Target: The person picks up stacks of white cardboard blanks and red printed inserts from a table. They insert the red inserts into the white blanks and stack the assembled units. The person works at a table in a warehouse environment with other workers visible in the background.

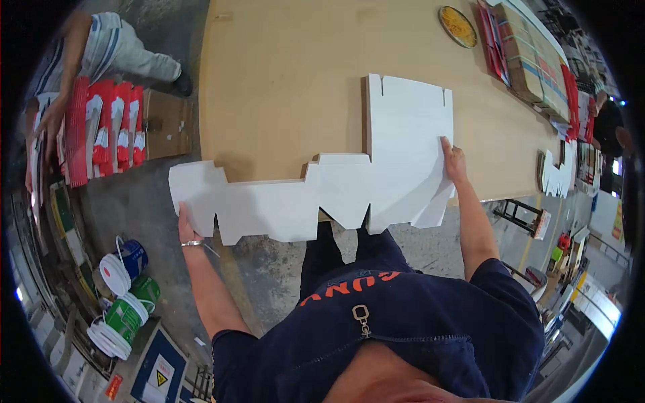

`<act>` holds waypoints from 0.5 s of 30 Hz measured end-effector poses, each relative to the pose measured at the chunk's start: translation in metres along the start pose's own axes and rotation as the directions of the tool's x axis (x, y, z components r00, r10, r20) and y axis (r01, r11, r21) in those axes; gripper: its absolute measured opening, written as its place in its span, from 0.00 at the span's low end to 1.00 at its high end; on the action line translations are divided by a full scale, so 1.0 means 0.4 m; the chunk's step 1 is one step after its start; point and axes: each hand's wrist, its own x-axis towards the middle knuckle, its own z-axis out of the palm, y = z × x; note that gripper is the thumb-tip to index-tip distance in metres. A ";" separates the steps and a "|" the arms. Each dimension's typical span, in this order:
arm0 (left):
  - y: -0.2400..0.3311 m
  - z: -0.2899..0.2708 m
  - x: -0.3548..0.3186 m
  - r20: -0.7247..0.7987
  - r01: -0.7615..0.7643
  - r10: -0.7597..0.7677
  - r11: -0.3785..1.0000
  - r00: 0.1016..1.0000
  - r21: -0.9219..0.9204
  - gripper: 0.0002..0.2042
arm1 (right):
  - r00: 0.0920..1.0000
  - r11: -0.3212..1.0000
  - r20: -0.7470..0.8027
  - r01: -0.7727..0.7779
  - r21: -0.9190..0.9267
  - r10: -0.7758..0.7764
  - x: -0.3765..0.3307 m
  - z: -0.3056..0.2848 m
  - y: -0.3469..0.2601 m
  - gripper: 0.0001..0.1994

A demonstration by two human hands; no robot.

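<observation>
Stack of white cardboard blanks over the near edge of the surface

Left hand grips its left end, right hand its right edge, fingers partly hidden; apparently a positioning step, next calling for level support.

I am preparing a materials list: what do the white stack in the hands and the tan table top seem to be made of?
White stack: probably paperboard, smooth and matt; the flat shapes have crisp cut slots and tabs. Table top: perhaps wood-based board or a card covering, dull tan; the even colour and faint stains leave this open.
</observation>
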 end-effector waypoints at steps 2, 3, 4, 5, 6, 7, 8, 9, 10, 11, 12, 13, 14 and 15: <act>0.001 0.010 0.005 -0.019 0.003 -0.003 1.000 1.000 -0.005 0.26 | 0.999 0.998 0.007 -0.035 0.043 0.034 0.005 0.008 0.010 0.40; 0.003 0.015 0.003 -0.036 -0.008 0.008 1.000 0.999 0.008 0.26 | 0.997 0.997 0.008 -0.077 0.006 0.077 0.004 0.007 0.010 0.41; 0.005 0.020 0.003 -0.053 -0.019 0.020 1.000 0.998 0.020 0.26 | 0.997 0.997 0.022 -0.072 0.005 0.072 0.006 0.001 0.009 0.41; 0.004 0.023 0.000 -0.099 -0.034 0.043 0.995 0.994 0.091 0.26 | 0.997 0.998 0.039 -0.066 0.004 0.066 0.008 -0.002 0.010 0.41; 0.003 0.028 -0.002 -0.143 -0.045 0.068 0.986 0.987 0.162 0.27 | 0.997 0.998 0.057 -0.061 0.002 0.061 0.010 -0.008 0.011 0.41; 0.001 0.033 -0.003 -0.184 -0.052 0.097 0.971 0.978 0.233 0.27 | 0.992 0.996 0.091 -0.090 -0.011 0.090 0.013 -0.015 0.012 0.41; 0.006 0.028 -0.005 -0.181 -0.068 0.123 0.956 0.976 0.285 0.28 | 0.985 0.993 0.126 -0.116 -0.021 0.117 0.017 -0.017 0.009 0.41; 0.014 0.024 -0.006 -0.176 -0.082 0.149 0.938 0.973 0.337 0.29 | 0.976 0.989 0.161 -0.142 -0.032 0.145 0.019 -0.019 0.007 0.41; 0.019 0.021 -0.005 -0.169 -0.097 0.174 0.917 0.970 0.388 0.29 | 0.986 0.994 0.145 -0.091 0.069 0.080 0.016 -0.020 0.007 0.40; 0.021 0.019 -0.004 -0.172 -0.108 0.189 0.911 0.967 0.397 0.30 | 0.992 0.985 0.123 -0.034 0.169 0.014 0.016 -0.016 0.016 0.40; 0.022 0.018 -0.001 -0.174 -0.119 0.204 0.906 0.963 0.406 0.30 | 0.994 0.964 0.093 0.023 0.265 -0.050 0.016 -0.011 0.025 0.39; 0.022 0.018 0.001 -0.176 -0.129 0.219 0.900 0.960 0.416 0.30 | 0.996 0.966 0.076 0.014 0.257 -0.035 0.017 -0.006 0.034 0.39; 0.020 0.015 0.004 -0.172 -0.151 0.241 0.896 0.955 0.419 0.30 | 0.998 0.968 0.058 0.007 0.249 -0.023 0.022 0.001 0.038 0.38; 0.017 0.013 0.005 -0.167 -0.172 0.263 0.890 0.950 0.421 0.30 | 0.999 0.970 0.039 0.000 0.242 -0.010 0.026 0.005 0.043 0.38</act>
